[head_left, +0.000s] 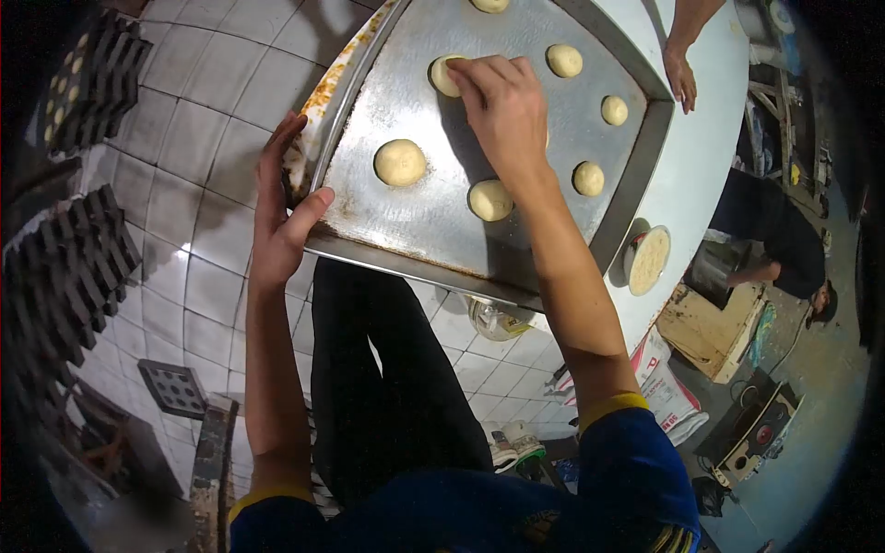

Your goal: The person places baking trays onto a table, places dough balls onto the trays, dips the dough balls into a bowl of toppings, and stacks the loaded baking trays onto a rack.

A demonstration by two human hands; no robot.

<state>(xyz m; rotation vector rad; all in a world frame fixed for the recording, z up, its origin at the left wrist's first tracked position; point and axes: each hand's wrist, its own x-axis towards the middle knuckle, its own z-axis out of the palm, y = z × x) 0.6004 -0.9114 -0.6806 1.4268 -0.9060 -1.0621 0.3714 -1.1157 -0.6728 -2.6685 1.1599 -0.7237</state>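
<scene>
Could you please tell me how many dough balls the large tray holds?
7 dough balls: left, lower centre, top, three along the right, and one at the right hand, which may hide another.

Fisheye bend, black corners; glare on tray (pixel 396 226).

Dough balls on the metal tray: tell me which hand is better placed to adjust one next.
The right hand, I'd judge: its fingers are over the tray, seemingly touching one dough ball, while the left hand is occupied gripping the tray's edge.
</scene>
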